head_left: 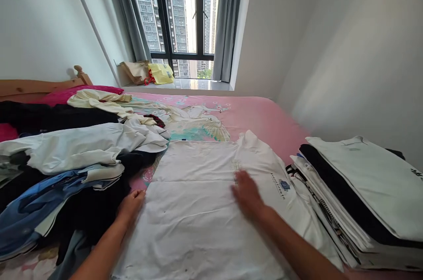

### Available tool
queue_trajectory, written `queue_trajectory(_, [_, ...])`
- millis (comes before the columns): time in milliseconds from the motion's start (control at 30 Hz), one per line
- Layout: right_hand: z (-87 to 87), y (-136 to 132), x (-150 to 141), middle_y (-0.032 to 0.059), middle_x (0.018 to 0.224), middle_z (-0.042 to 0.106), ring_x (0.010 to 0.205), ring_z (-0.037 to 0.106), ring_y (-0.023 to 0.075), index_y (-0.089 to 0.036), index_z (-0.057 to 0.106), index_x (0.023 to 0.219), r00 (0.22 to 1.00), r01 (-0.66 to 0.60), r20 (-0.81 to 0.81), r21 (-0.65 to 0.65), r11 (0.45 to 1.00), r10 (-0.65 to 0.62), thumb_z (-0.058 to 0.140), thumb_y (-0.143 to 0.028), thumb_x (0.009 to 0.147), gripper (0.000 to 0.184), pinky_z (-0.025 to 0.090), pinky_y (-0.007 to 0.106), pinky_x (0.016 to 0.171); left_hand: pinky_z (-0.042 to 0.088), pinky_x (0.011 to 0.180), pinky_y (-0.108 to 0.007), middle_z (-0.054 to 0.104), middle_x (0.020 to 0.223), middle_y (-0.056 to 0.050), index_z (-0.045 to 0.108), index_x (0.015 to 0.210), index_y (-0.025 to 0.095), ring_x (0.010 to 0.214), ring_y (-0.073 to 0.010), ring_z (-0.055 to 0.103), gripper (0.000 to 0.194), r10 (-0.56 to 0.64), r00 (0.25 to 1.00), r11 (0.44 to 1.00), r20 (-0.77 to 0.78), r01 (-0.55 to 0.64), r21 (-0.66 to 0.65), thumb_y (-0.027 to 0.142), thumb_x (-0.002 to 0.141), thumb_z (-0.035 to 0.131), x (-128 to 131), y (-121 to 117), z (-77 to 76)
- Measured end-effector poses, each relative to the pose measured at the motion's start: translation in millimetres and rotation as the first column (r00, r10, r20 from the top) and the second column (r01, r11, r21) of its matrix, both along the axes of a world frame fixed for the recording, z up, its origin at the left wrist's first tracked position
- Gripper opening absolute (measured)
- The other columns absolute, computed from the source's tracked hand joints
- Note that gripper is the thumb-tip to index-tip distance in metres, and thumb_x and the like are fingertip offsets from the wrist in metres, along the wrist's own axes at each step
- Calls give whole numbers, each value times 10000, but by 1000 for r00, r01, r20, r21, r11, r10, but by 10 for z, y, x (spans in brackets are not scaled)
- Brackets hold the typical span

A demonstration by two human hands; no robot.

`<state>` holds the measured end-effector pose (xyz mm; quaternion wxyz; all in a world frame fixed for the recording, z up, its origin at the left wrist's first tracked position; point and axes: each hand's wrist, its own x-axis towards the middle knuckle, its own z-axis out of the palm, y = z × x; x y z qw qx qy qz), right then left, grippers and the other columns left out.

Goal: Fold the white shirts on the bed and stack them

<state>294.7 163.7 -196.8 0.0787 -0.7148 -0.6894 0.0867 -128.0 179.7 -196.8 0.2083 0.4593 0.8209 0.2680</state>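
A white T-shirt [198, 200] with a small blue crest lies spread flat on the pink bed. My right hand [246, 194] rests on the middle of it, fingers stretched out flat, slightly blurred by motion. My left hand [130, 205] is at the shirt's left edge, fingers curled onto the hem; I cannot make out whether it pinches the cloth. Both forearms reach in from the bottom of the view.
A heap of unfolded clothes [66, 161], white, black and blue, covers the bed's left side. A stack of folded garments [357, 196] sits at the right. The pink sheet [261, 117] shows behind. Bags [148, 72] stand on the window sill; walls close in left and right.
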Motion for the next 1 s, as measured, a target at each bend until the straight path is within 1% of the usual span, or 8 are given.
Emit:
queue_trajectory(100, [-78,-113,-643,-3,1517,189,1398,116,185,-278,274,1429,816,-562,-116,71,824,567,335,-497,905,571,39,405,1142,412,558,-259,707,777,-41,681,840,214,713,-224,633,322,-8,1000,999,-26,6,-54,456,724,503,9,-2,-24])
queue_trajectory(167, [-128,13,-643,-12,1518,183,1398,113,178,-295,260,1432,759,-636,-141,50,770,635,304,-530,907,576,30,414,1139,419,577,-256,711,813,-33,668,871,221,752,-225,640,344,-22,1000,998,-11,21,-61,475,735,480,8,-14,-33])
queue_trajectory(300, [-152,688,313,45,1517,187,1397,118,187,-186,251,1441,981,-196,-12,-120,973,196,277,-500,912,616,70,404,1132,440,593,-248,714,824,-16,655,870,218,774,-219,647,372,-43,997,998,58,45,-41,511,724,475,-9,-31,-23])
queue_trajectory(400, [-96,1164,1101,62,1522,173,1396,118,194,-160,237,1444,985,144,113,-153,978,-127,254,-487,917,621,114,398,1124,452,597,-250,716,821,-13,653,874,216,777,-225,651,393,-30,995,999,95,33,-27,531,692,505,-15,-32,-23])
queue_trajectory(500, [-88,1304,1271,157,1506,177,1388,121,290,-78,242,1432,948,296,159,-112,949,-277,235,-439,920,627,96,545,1090,463,607,-253,718,831,-20,653,872,215,795,-232,652,401,-16,994,1000,107,17,-16,533,659,534,-24,-25,-51])
queue_trajectory(733, [-312,1173,784,-14,1520,186,1397,110,169,-313,240,1434,953,-297,62,-15,955,297,218,-527,916,561,63,441,1125,471,605,-282,719,842,-11,670,875,249,775,-249,653,426,55,998,997,14,-54,-57,568,623,544,-11,-42,-93])
queue_trajectory(900, [-137,1714,1108,78,1521,169,1392,130,244,-203,214,1451,988,111,125,-165,980,-91,198,-471,922,594,109,534,1092,513,644,-275,716,901,-20,653,881,247,826,-252,653,451,38,982,996,184,-51,69,585,594,569,28,-107,-69])
queue_trajectory(1000, [-181,1754,857,120,1521,144,1398,80,274,-160,208,1454,987,93,139,-115,989,-77,171,-442,927,598,85,559,1082,533,650,-262,716,875,-27,653,865,231,813,-246,658,503,37,972,994,231,-61,95,634,571,584,17,-138,-65])
